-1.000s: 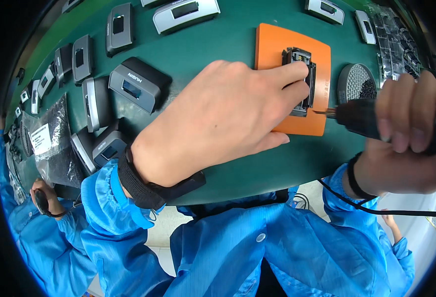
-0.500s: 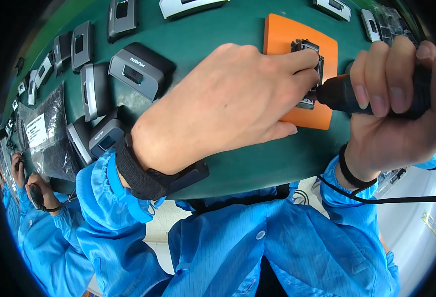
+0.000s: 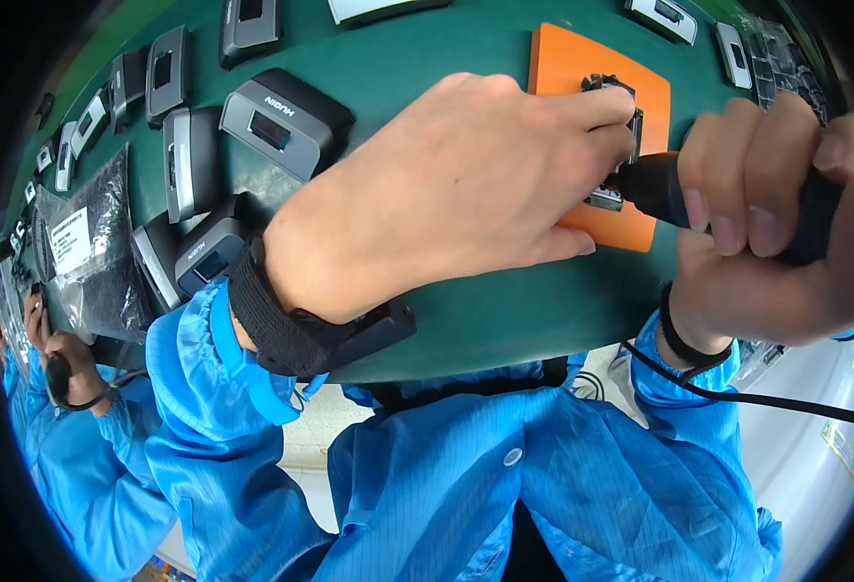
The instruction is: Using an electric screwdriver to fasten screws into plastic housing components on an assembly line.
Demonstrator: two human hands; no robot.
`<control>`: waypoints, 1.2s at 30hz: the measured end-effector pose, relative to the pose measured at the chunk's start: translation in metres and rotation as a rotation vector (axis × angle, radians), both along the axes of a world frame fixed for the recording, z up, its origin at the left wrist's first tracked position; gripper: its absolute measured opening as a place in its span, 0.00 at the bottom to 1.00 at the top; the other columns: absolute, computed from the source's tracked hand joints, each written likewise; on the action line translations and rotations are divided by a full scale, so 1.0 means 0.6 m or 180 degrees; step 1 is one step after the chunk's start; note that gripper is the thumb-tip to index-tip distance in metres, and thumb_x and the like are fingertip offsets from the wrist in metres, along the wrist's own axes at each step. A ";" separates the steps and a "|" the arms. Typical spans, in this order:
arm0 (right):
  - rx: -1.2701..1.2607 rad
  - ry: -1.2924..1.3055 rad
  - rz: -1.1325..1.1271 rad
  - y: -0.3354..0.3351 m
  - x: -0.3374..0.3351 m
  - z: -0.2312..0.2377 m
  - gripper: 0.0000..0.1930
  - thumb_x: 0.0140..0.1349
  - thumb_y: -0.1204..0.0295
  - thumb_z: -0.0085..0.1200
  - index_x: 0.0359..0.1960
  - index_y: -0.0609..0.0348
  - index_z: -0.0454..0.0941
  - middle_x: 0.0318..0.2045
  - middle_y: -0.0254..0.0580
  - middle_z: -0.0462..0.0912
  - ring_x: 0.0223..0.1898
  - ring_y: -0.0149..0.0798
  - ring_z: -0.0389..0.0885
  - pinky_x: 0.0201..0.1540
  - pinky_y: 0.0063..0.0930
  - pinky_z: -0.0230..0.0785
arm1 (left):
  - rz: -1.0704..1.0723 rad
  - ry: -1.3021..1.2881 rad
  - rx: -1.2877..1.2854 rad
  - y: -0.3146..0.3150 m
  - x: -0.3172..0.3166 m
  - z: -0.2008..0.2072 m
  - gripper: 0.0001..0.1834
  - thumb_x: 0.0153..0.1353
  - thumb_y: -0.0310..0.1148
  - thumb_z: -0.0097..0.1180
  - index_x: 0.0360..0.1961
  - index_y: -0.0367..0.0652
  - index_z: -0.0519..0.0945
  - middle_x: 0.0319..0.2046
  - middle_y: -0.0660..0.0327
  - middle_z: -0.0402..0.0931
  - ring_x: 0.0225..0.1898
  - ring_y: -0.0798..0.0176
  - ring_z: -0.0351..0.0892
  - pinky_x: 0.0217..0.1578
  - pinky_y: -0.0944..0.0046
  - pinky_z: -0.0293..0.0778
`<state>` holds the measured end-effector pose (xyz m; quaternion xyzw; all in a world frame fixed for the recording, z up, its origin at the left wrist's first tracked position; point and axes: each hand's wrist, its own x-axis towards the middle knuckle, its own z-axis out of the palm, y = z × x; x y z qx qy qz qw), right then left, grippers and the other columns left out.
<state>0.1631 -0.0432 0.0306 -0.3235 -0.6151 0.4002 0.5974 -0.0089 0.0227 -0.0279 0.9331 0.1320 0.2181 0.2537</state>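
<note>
Here your left hand (image 3: 456, 194) lies across the middle of the frame, palm down, its fingertips (image 3: 607, 107) pressing on the small dark part (image 3: 613, 145) that sits on the orange pad (image 3: 582, 68) in the upper right. The left grip is spread flat over the part, steadying it rather than closing round it. Your right hand (image 3: 776, 213), at the right edge, has its grip wrapped tight around the black electric screwdriver (image 3: 660, 184), whose tip meets the part just below your left fingertips. A black cable (image 3: 757, 398) runs from your right wrist toward the lower right. The pad rests on the green surface (image 3: 427, 58). To the left, grey housings (image 3: 281, 107) lie in a loose group, some touching each other, and a dark plastic bag (image 3: 97, 242) with a white label sits at the far left. More grey pieces (image 3: 665, 15) line the upper right rim. In the lower left, another person's hand (image 3: 58, 359) in a blue sleeve holds a dark object.
</note>
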 end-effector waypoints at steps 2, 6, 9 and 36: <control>-0.0047 -0.0007 0.0026 -0.001 -0.004 0.001 0.12 0.74 0.63 0.34 0.42 0.56 0.69 0.19 0.30 0.66 0.17 0.26 0.62 0.22 0.24 0.58 | 0.0016 -0.0052 -0.0016 0.000 0.000 -0.002 0.21 0.50 0.41 0.72 0.38 0.38 0.80 0.38 0.60 0.74 0.29 0.51 0.82 0.30 0.56 0.78; 0.0156 -0.0082 0.0362 -0.001 0.013 -0.006 0.13 0.76 0.64 0.29 0.44 0.56 0.67 0.19 0.30 0.64 0.16 0.25 0.59 0.21 0.24 0.58 | -0.0049 -0.0056 -0.0047 0.001 0.002 0.001 0.22 0.51 0.41 0.71 0.41 0.39 0.80 0.38 0.59 0.74 0.30 0.49 0.83 0.30 0.55 0.79; 0.0118 0.0191 0.0069 -0.005 -0.001 -0.013 0.13 0.76 0.64 0.31 0.44 0.56 0.67 0.18 0.30 0.63 0.16 0.26 0.58 0.21 0.24 0.58 | -0.0073 0.0157 -0.0085 0.002 -0.004 0.014 0.24 0.51 0.41 0.70 0.45 0.38 0.79 0.46 0.59 0.76 0.33 0.47 0.82 0.32 0.53 0.78; 0.0583 0.2075 -0.1760 -0.086 0.223 0.003 0.08 0.75 0.65 0.43 0.37 0.54 0.67 0.18 0.27 0.60 0.17 0.22 0.55 0.20 0.17 0.51 | 0.1438 -0.0513 -0.3475 0.059 0.028 0.201 0.08 0.62 0.27 0.66 0.40 0.35 0.82 0.28 0.63 0.82 0.29 0.73 0.78 0.32 0.73 0.72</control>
